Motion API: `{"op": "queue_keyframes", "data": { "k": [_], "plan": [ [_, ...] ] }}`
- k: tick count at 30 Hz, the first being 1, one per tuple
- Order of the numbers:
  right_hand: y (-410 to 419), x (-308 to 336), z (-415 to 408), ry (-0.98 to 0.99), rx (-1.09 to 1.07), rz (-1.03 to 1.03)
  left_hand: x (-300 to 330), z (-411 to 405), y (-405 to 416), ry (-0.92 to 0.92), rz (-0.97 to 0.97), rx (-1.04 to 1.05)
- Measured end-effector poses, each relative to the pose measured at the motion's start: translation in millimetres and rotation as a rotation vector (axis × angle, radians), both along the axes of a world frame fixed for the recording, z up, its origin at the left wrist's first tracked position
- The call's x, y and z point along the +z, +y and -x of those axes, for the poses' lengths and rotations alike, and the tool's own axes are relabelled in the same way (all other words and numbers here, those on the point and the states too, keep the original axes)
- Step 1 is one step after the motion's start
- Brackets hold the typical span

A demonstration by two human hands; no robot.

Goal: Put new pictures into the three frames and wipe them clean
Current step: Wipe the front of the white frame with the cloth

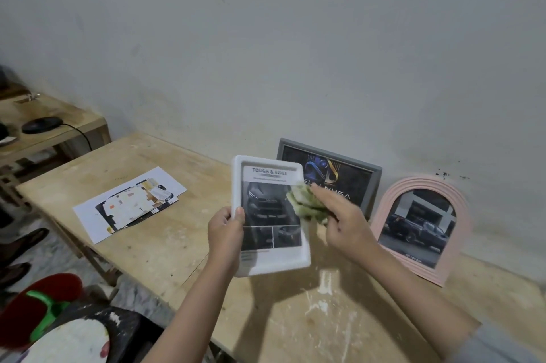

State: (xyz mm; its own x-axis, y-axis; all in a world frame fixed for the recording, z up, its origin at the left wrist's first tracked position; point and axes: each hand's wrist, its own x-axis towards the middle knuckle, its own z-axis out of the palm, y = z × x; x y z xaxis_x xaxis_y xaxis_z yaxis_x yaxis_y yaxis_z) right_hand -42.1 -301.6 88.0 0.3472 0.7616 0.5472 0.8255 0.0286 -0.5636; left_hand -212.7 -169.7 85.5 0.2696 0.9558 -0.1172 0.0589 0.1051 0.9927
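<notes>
My left hand (226,232) grips the left edge of a white frame (266,265), holding it tilted above the wooden table (165,247). The frame holds a car picture headed "Tough & Agile". My right hand (342,220) presses a green and white cloth (304,200) against the frame's right side. Against the wall behind stand a grey frame (373,182) with a dark logo picture and a pink arched frame (461,215) with a picture of a pickup truck.
Loose printed sheets (130,203) lie on the left part of the table. A lower wooden bench (74,123) at far left carries a black round object with a cable. A red and green sandal (44,303) is at the bottom left, below the table edge.
</notes>
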Motion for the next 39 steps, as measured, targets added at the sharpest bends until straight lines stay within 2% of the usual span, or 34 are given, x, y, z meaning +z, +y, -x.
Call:
{"op": "queue_keyframes", "data": {
  "k": [3,7,10,15,18,22,26,30,32,35,39],
  "plan": [
    [25,25,6,-0.021,-0.074,-0.099,-9,-5,-11,0.052,-0.006,-0.101],
    [54,16,15,-0.051,-0.066,0.118,-6,-8,-24,0.149,-0.185,-0.281],
    [59,-5,20,-0.082,-0.004,0.147,-5,-6,-21,0.167,-0.232,-0.362],
    [46,-28,47,-0.002,0.148,0.144,-11,-1,-15,-0.171,0.03,-0.387],
    [41,-36,57,0.053,0.189,0.127,-15,-1,-13,-0.211,0.195,-0.4],
    [30,-41,61,-0.059,0.319,0.16,-16,4,-4,-0.351,0.442,-0.353],
    [14,-49,62,-0.088,0.467,0.32,-19,3,0,-0.335,0.413,-0.181],
    [-5,-64,58,-0.281,0.635,0.425,-16,7,11,-0.208,0.32,-0.077],
    [-11,-71,55,-0.46,0.664,0.347,-11,7,14,-0.14,0.285,-0.06],
    [-14,-78,46,-0.659,0.606,0.246,-6,3,15,-0.1,0.278,-0.05],
    [-19,-80,25,-0.815,0.481,0.143,1,2,23,-0.048,0.242,-0.049]
  ]
}}
